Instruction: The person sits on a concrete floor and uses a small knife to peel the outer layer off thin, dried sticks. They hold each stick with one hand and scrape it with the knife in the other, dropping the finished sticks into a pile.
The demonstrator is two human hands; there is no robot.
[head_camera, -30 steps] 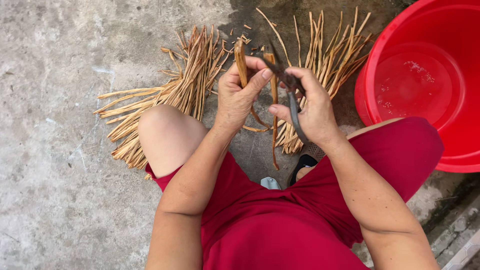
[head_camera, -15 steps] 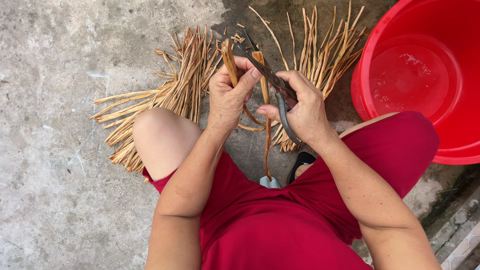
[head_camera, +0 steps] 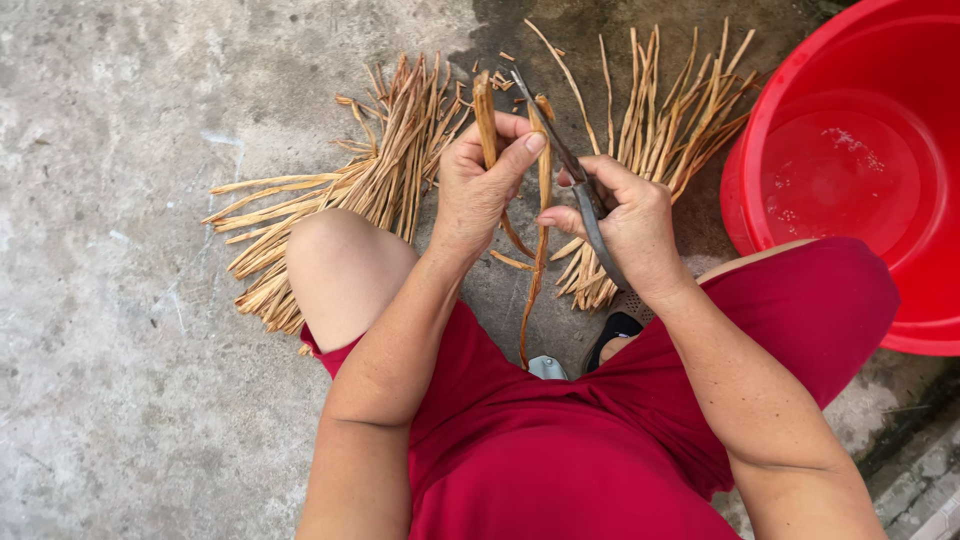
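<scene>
Single head-worn view, looking steeply down from close above the hands (head_camera: 560, 200) and lap onto the concrete floor (head_camera: 110, 300) beyond the knees.

A tan, fibrous strip (head_camera: 486, 118) is held nearly upright at the scene's centre, pinched at its upper part between thumb and fingers. A thinner sliver (head_camera: 541, 235) is peeled away from it and hangs down, curving toward the near side. A grey metal blade (head_camera: 578, 185) is held slantwise just right of the strip, its tip pointing far-left against the strip's top.
</scene>
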